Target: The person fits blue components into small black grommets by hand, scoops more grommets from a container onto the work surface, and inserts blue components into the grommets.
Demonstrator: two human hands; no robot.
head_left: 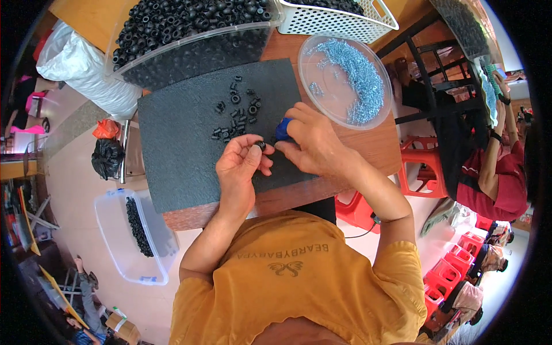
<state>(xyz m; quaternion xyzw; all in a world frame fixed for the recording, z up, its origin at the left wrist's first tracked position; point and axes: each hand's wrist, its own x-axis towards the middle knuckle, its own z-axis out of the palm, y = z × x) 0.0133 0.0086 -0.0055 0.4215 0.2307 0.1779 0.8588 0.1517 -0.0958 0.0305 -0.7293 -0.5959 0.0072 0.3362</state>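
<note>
My left hand (237, 165) pinches a small black ring-shaped part (260, 145) between thumb and fingers, just over the near side of a dark textured mat (178, 138). Close to its right, my right hand (316, 141) is closed round a blue object (282, 130); the fingers cover most of it, so its kind does not show. Several loose black parts (237, 122) lie scattered on the mat beyond my left hand. Past my right hand, a round clear lid-like tray (307, 52) holds many tiny blue, shiny pieces (365, 86).
A clear bin (201, 33) full of black parts stands at the far edge, beside a white perforated basket (345, 22). On the floor at left sits another clear bin (112, 247). Red stools (422, 169) and a person in a dark red shirt (500, 181) are at right.
</note>
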